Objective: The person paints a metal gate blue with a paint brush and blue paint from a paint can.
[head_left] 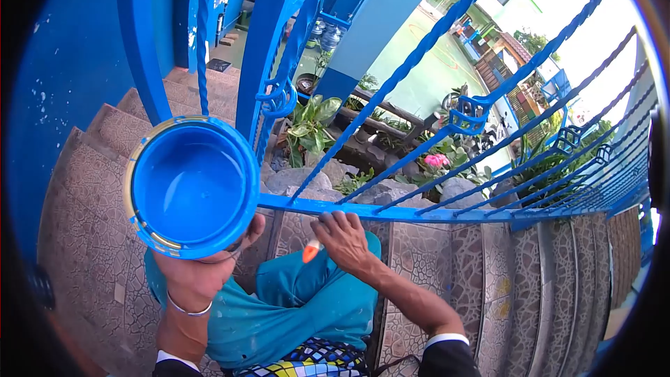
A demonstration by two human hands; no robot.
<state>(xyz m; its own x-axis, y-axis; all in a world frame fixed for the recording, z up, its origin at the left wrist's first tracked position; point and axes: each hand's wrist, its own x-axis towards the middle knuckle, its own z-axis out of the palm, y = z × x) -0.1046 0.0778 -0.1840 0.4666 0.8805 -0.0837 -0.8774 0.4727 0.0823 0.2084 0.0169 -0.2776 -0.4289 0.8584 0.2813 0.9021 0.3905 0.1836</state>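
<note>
My left hand (202, 276), with a bracelet at the wrist, supports a round paint can (132, 199) from below and at its side. Glossy blue paint (192, 181) lies inside, and blue smears coat the can's rim. My right hand (343, 241) has its fingers closed around a paintbrush (311, 250); only the white and orange handle end shows, pointing left and down, while the bristles are hidden. Its fingertips are right at the blue bottom rail (398, 213) of the railing.
Twisted blue bars (419, 52) rise from the rail ahead. Tiled stairs (105, 188) descend on the left, with more steps (488, 279) at right. Rocks (300, 181) and leafy plants (310, 126) lie beyond the bars. My teal-clad legs (279, 314) are folded below.
</note>
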